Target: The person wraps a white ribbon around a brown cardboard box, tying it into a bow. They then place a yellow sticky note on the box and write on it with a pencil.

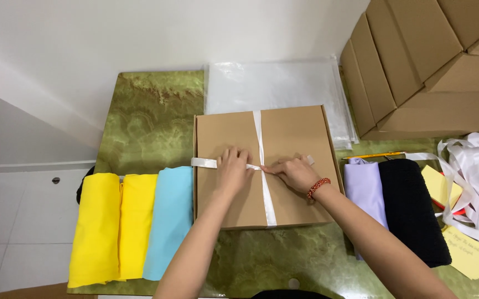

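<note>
From the head camera, one flat brown cardboard box [283,144] lies mid-table on the green marbled tabletop [145,122], crossed by one white satin ribbon [260,138]. Three folded cloths lie to its left, two yellow [95,227] and one light blue [167,221]; two lie to its right, one lilac [364,185] and one black [413,210]. The left hand [232,169] presses flat, fingers together, on the ribbon. The right hand [294,171] pinches the ribbon at the crossing.
</note>
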